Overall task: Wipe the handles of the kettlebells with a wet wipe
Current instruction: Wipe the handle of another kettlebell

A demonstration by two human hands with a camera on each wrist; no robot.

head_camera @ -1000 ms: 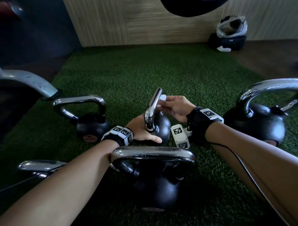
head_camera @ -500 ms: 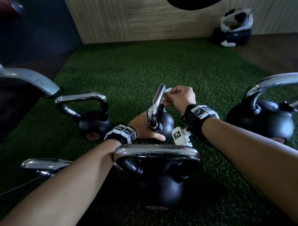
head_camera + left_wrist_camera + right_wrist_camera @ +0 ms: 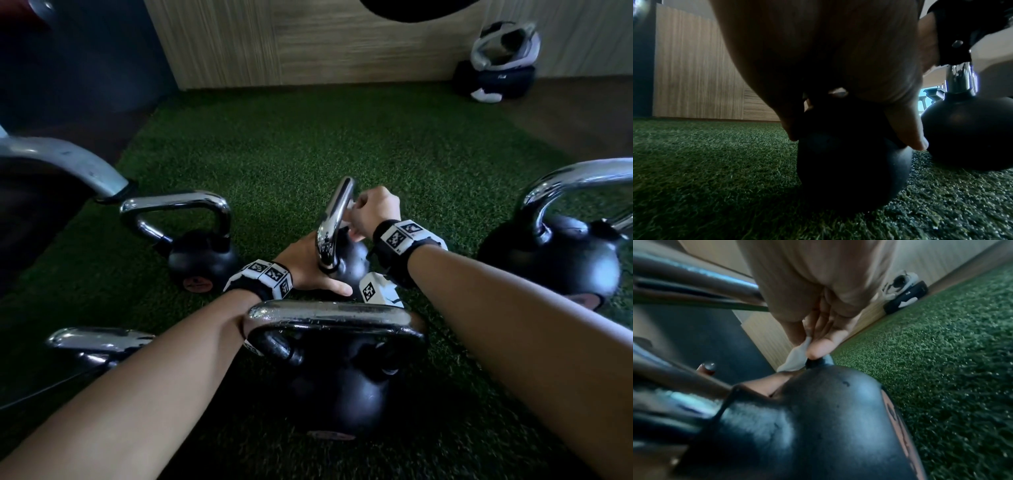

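A small black kettlebell (image 3: 349,262) with a chrome handle (image 3: 334,222) stands mid-turf. My left hand (image 3: 308,270) grips its ball from the left, thumb (image 3: 337,287) along the front; the left wrist view shows my fingers (image 3: 906,129) wrapped over the dark ball (image 3: 853,170). My right hand (image 3: 371,212) pinches a white wet wipe (image 3: 351,207) against the far side of the handle. In the right wrist view the wipe (image 3: 796,358) hangs from my thumb and fingers (image 3: 818,347), down by the ball (image 3: 807,426) at the handle's base.
Several other kettlebells stand around on the green turf (image 3: 342,147): one at the left (image 3: 202,260), a large one at the right (image 3: 555,260), one close in front (image 3: 335,377), another handle at the lower left (image 3: 99,341). A headset on a dark case (image 3: 496,65) sits by the wooden wall.
My right hand has turned knuckles-up and slid the wipe along the handle's far side, down toward its base. The left hand keeps its grip on the ball.
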